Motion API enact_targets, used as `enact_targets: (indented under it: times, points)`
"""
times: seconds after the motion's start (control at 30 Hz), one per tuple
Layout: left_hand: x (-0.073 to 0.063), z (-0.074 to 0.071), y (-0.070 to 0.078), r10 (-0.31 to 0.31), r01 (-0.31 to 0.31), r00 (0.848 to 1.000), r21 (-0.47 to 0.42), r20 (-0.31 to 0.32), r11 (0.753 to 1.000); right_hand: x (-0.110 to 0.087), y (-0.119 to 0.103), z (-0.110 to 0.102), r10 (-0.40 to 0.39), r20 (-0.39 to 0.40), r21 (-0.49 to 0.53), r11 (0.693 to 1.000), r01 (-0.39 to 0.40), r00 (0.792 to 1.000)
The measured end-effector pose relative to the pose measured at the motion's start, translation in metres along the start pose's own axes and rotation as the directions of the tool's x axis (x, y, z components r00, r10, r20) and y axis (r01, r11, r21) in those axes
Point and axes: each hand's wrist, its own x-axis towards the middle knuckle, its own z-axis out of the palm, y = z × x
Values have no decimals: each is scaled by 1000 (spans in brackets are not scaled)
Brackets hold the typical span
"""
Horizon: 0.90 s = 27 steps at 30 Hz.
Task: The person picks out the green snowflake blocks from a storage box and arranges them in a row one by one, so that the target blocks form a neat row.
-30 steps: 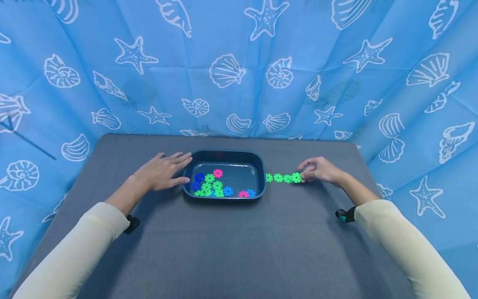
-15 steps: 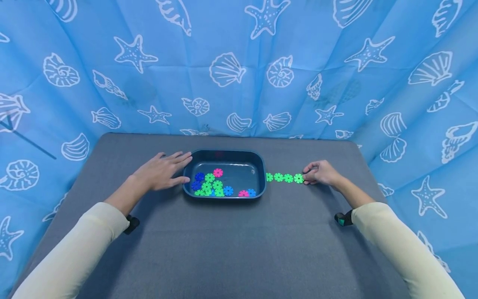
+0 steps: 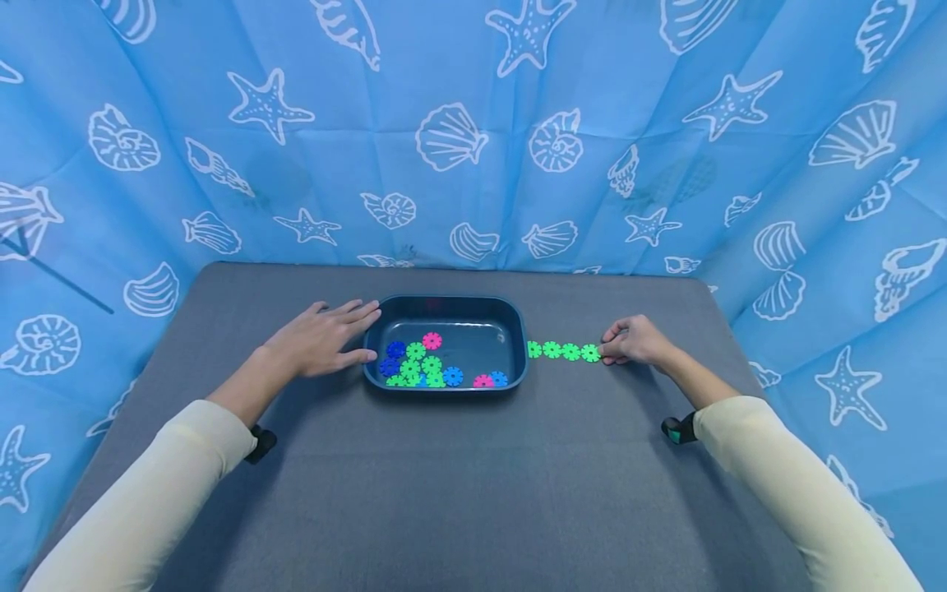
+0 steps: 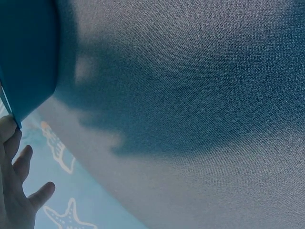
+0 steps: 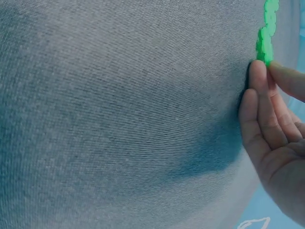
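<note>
A dark blue tray stands on the table, holding several notched plastic discs: a green disc, dark blue and lighter blue ones, and a pink disc. My left hand touches its left rim with fingers spread and mostly straight; in the left wrist view the fingertips meet the tray wall. To the right of the tray, a row of green discs extends in a straight line. With thumb and fingertips, my right hand pinches the edge of the rightmost green disc.
The grey cloth-covered table reaches toward me in front of the tray. Behind it hangs a blue curtain printed with white shells and starfish.
My right hand has shifted slightly right, and the rightmost green disc, which overlapped its neighbour, now lies in line beside it. My left hand and the tray stay in place.
</note>
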Motion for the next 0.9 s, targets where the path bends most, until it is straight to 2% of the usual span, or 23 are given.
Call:
enact_targets:
  times: [0.23, 0.47, 0.57, 0.73, 0.9]
  points:
    - [0, 1, 0, 5, -5, 1000, 3, 1, 1000, -3, -4, 0, -19, 14, -30, 999, 20, 1000]
    - [-1, 0, -1, 1, -1, 1000, 18, -2, 1000, 4, -16, -4, -113, 11, -162, 980, 113, 994]
    - [-1, -1, -1, -6, 6, 1000, 24, -2, 1000, 7, -36, -6, -165, 21, -176, 970, 166, 986]
    - [-1, -1, 1, -6, 6, 1000, 27, -6, 1000, 11, -81, -6, -265, 40, -152, 951, 268, 963]
    - [-1, -2, 2, -5, 5, 1000, 22, -9, 1000, 18, -123, 11, -329, 95, -147, 929, 340, 939]
